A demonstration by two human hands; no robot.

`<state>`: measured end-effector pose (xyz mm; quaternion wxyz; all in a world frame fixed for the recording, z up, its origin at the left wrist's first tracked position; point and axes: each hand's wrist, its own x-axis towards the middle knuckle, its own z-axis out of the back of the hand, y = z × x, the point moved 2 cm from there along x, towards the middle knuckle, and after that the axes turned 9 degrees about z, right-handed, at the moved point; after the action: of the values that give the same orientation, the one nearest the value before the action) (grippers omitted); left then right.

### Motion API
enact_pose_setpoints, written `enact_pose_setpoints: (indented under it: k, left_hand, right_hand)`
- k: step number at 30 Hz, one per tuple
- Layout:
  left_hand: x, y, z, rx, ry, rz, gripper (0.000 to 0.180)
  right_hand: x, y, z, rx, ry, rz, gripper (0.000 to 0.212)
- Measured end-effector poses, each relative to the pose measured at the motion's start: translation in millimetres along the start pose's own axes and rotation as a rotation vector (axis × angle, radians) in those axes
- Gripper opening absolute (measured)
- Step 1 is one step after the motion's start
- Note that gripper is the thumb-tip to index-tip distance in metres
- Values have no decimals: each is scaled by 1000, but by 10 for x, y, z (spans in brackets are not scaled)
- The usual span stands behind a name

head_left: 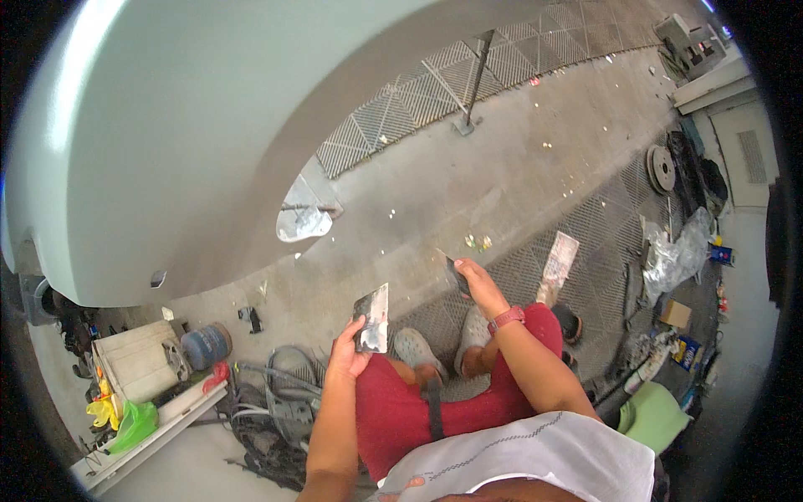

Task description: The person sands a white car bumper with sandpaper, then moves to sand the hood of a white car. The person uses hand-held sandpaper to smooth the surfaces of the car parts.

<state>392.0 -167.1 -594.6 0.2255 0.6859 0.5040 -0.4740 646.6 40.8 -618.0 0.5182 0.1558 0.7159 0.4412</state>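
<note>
My left hand (345, 347) is closed on the edge of a thin rectangular plate (373, 320) with dark and white smears, held above my left knee. My right hand (479, 285) grips a thin, dark flat blade (455, 274), probably a filler spreader; its grip is partly hidden by my fingers. The two hands are apart, with the blade not touching the plate. Ahead and to the left stands a large, smooth grey-green vehicle body panel (184, 159) with a curved lower edge. Neither hand touches it.
A whitish smeared board (560, 258) lies right of my knee. A metal stand (475, 88) rises from ribbed floor mats (577, 33). At left are a blue container (206, 345) and green bag (134, 427); at right, a brake disc (660, 169), clear plastic (676, 251) and green sheet (652, 417).
</note>
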Motion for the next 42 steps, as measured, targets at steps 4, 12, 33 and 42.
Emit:
enact_pose_setpoints:
  k: [4, 12, 33, 42]
  left_hand:
    - [329, -341, 82, 66, 65, -85, 43]
    - [849, -642, 175, 81, 132, -310, 39]
    - [814, -613, 199, 171, 95, -435, 45]
    - [876, -614, 258, 158, 45, -457, 42]
  right_hand:
    - [373, 61, 25, -133, 46, 202, 55]
    - [836, 161, -154, -14, 108, 507, 41]
    - [1181, -39, -545, -39, 180, 382, 39]
    - [1248, -40, -547, -40, 225, 399, 50]
